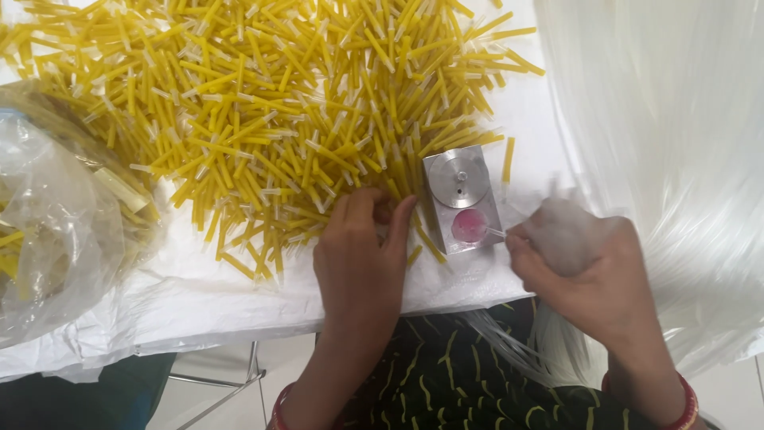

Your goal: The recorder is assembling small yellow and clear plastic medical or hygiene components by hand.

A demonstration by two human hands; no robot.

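A big heap of short yellow tubes with pale tips (270, 103) covers the white table sheet (199, 295). My left hand (362, 247) rests at the heap's near edge, its fingers curled over a few yellow tubes. My right hand (581, 263) pinches a thin clear strand and holds its tip at the pink pad (469, 226) in a small metal block (461, 199). That block also carries a round metal disc (458, 177). A thick bundle of clear strands (676, 159) lies under and beyond my right hand.
A crumpled clear plastic bag (56, 223) with more yellow tubes sits at the left. The table's front edge runs just under my wrists, with my patterned dark lap (446, 374) and a chair frame (231, 382) below it.
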